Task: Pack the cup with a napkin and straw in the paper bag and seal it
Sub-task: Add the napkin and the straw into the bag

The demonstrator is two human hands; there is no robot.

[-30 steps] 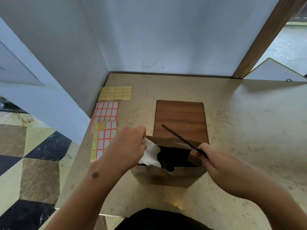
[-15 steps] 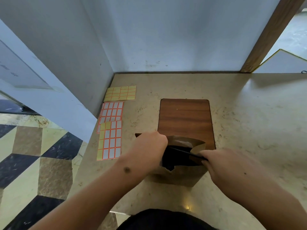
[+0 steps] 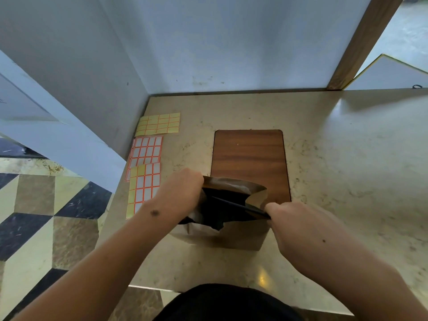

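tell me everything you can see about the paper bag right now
The paper bag is plain brown paper, standing upright on the beige stone counter at the near edge of a wooden board. Its mouth is open, with a torn, uneven front rim and a dark interior. The left hand reaches in at the left side of the mouth; the right hand is at the right rim, holding a thin black straw that slants across the opening. It is not yet sealed.

a shop-like counter: marble countertop (image 3: 335,158), sheets of price labels (image 3: 146,151), patterned tile floor (image 3: 46,216).
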